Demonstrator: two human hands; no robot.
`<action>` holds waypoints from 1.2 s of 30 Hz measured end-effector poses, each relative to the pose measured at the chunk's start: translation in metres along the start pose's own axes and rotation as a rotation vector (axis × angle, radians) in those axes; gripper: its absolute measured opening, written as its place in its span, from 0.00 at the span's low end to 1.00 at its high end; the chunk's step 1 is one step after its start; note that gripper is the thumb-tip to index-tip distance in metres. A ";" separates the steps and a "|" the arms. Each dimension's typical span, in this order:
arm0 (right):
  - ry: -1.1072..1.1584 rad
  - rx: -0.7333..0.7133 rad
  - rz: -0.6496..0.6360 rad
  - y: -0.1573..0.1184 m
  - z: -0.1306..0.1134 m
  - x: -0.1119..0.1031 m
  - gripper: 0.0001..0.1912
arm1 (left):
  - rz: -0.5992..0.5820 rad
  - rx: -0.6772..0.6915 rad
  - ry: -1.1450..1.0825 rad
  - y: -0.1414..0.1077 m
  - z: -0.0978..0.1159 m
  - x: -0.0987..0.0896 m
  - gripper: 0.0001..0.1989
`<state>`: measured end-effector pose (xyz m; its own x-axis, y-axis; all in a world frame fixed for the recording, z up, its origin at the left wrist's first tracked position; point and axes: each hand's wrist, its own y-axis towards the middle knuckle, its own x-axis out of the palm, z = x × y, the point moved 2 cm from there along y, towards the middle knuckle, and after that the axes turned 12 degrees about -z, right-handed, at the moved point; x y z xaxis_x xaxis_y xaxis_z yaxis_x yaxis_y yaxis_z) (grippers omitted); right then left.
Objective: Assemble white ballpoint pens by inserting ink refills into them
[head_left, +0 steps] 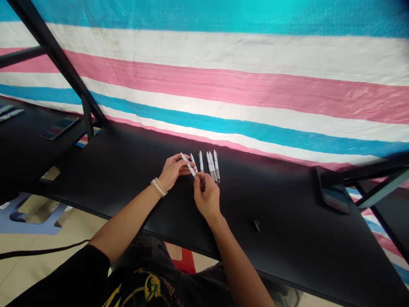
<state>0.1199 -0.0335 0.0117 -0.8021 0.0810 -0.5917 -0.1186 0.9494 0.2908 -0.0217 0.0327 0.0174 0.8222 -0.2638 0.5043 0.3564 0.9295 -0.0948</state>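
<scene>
A white pen (188, 164) is held at a slant between both hands, above the black table (128, 170). Around its upper part are the fingers of my left hand (173, 169), which has a beaded bracelet at the wrist. My right hand (207, 196) pinches the pen's lower end. Just beyond the hands, several white pens with grey grips lie side by side, among them one pen (200, 161) standing apart and another (216, 164) at the right end of the row. Fingers partly hide the pens nearest the left hand.
A small dark object (256, 225) lies right of my right hand. A phone (335, 197) rests near the right frame leg, another phone (60, 127) on the left table. Striped sheeting (223, 89) hangs behind; a blue stool (35, 226) stands lower left.
</scene>
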 end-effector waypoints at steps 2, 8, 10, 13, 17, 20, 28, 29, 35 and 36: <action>0.000 0.001 -0.001 0.000 0.000 0.000 0.09 | 0.004 -0.001 0.004 0.000 0.000 0.000 0.14; 0.001 -0.001 0.004 0.000 0.001 -0.001 0.09 | -0.001 0.000 0.003 0.001 0.001 0.000 0.15; 0.000 -0.004 0.007 0.000 0.001 -0.001 0.09 | 0.006 0.004 0.006 0.001 0.001 0.000 0.15; -0.005 -0.013 0.005 0.000 0.000 -0.001 0.09 | 0.024 0.014 0.017 0.000 0.001 0.001 0.14; -0.011 -0.021 0.002 0.000 0.000 -0.001 0.09 | 0.047 0.023 0.038 0.000 0.001 0.001 0.14; -0.019 -0.030 -0.001 0.000 0.000 -0.001 0.09 | 0.060 0.027 0.049 0.001 0.001 0.002 0.14; -0.014 -0.034 -0.006 0.000 0.000 0.000 0.08 | 0.073 0.027 0.070 0.001 -0.001 0.000 0.16; -0.015 -0.033 -0.008 0.000 0.000 0.000 0.08 | 0.074 0.026 0.071 0.001 0.000 0.000 0.16; -0.003 -0.027 -0.040 0.000 -0.001 0.000 0.09 | 0.079 0.018 0.038 -0.001 0.001 0.002 0.15; 0.002 -0.027 -0.047 0.000 -0.001 0.000 0.09 | 0.080 0.019 0.036 -0.001 0.001 0.002 0.15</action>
<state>0.1190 -0.0335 0.0121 -0.7963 0.0362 -0.6038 -0.1715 0.9438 0.2827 -0.0206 0.0315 0.0198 0.8633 -0.1977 0.4643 0.2811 0.9525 -0.1171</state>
